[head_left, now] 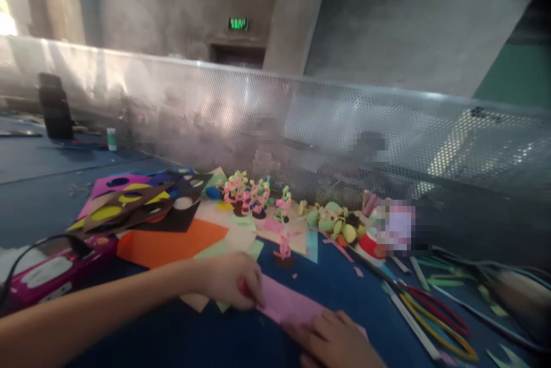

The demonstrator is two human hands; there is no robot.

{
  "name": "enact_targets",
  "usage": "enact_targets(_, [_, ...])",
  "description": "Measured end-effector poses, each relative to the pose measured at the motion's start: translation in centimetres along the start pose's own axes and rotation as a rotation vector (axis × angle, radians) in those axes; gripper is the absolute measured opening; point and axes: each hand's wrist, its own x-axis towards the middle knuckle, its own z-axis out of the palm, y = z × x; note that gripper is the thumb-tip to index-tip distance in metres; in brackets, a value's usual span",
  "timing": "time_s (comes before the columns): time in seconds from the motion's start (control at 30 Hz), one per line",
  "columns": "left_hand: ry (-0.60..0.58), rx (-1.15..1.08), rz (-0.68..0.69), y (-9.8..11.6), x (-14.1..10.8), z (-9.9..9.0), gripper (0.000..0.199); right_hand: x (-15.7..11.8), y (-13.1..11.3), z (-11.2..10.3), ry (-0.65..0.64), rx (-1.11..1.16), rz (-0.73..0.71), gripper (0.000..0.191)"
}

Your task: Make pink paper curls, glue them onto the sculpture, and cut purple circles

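Note:
A strip of pink paper [293, 302] lies slantwise on the dark blue tabletop, between my two hands. My left hand [232, 281] is closed at the strip's far left end, with fingertips pinched against its edge; a small reddish patch shows by the thumb, too blurred to name. Across the strip's near right end rests my right hand [336, 338], fingers stretched out and flat on the paper. Just beyond the strip stands a small pink paper figure [284, 246] on a brown base. More small pink and yellow paper figures [247, 193] stand farther back.
Orange paper [172, 244] and cut-out coloured sheets [138, 201] lie left, near a magenta power strip [55, 267]. Scissors [439, 322] with red and yellow handles lie right among paper scraps. A perforated metal screen [327, 132] closes the table's back. A black bottle [55, 107] stands far left.

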Motion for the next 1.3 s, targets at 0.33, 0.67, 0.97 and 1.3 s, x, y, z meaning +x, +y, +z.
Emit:
enact_targets(0.33, [0.046, -0.013, -0.211, -1.6, -2.5, -0.4, 0.017, 0.1, -2.3, -3.0, -0.193, 0.188, 0.199, 0.038])
enact_targets(0.67, [0.013, 0.051, -0.202, -1.1, -2.4, -0.7, 0.018, 1.5, -2.6, -3.0, -0.228, 0.118, 0.16, 0.038])
enact_targets(0.97, [0.017, -0.028, -0.237, -1.2, -2.7, -1.0, 0.018, 3.7, -2.8, -2.9, -0.148, 0.265, 0.045, 0.034])
enact_targets(1.3, [-0.04, 0.007, -0.295, -1.4, -3.5, -2.4, 0.018, 4.9, -2.8, -2.1, -0.11, 0.263, 0.029, 0.033])
